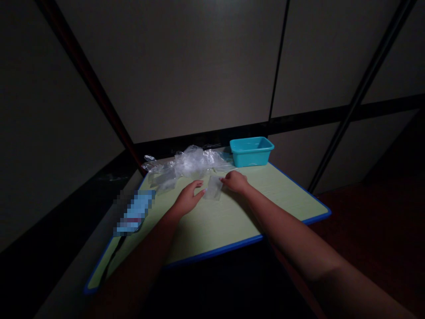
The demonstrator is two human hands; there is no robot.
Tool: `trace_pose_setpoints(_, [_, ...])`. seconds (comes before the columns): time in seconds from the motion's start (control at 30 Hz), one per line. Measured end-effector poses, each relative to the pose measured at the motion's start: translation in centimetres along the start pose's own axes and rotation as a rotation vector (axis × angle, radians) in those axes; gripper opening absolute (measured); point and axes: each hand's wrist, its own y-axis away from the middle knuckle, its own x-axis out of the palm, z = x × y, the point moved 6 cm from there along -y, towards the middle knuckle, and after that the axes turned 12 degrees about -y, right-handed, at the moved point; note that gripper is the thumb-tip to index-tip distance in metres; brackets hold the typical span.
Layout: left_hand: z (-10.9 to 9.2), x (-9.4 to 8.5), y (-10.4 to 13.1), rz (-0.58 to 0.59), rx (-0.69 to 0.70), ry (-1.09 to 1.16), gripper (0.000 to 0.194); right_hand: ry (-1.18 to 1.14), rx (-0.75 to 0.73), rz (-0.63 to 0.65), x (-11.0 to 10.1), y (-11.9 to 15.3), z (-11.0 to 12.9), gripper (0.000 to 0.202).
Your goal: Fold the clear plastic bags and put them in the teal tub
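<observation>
A small clear plastic bag (213,188) is between my hands, over the middle of the pale green table (212,230). My right hand (234,181) pinches the bag's upper right edge with closed fingers. On the bag's left side is my left hand (190,197), its thumb and fingers apart and the thumb tip close to the bag's edge. Whether that thumb touches the bag cannot be told. Behind my hands lies a crumpled heap of clear plastic bags (192,162).
A turquoise plastic basin (251,153) stands at the table's back right. At the left edge lies a blurred-out light blue item (135,212) with a dark strap running toward the front left corner. Panelled walls rise behind the table.
</observation>
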Motion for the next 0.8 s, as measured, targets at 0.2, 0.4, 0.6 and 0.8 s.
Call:
trace_pose_setpoints(0.2, [-0.2, 0.6, 0.2, 0.087, 0.120, -0.127, 0.038, 0.054, -0.064, 0.061, 0.6, 0.0, 0.2, 0.030])
trace_pose_setpoints(0.4, [-0.2, 1.6, 0.6, 0.234, 0.116, -0.277, 0.049, 0.062, -0.196, -0.017, 0.1, 0.6, 0.6, 0.042])
trace_pose_setpoints(0.6, [-0.4, 1.8, 0.7, 0.342, 0.035, -0.390, 0.045, 0.045, -0.289, 0.028, 0.9, 0.6, 0.7, 0.065])
trace_pose_setpoints(0.8, [-0.6, 1.4, 0.9, 0.407, 0.078, -0.345, 0.043, 0.011, -0.327, 0.095, 1.0, 0.5, 0.8, 0.047])
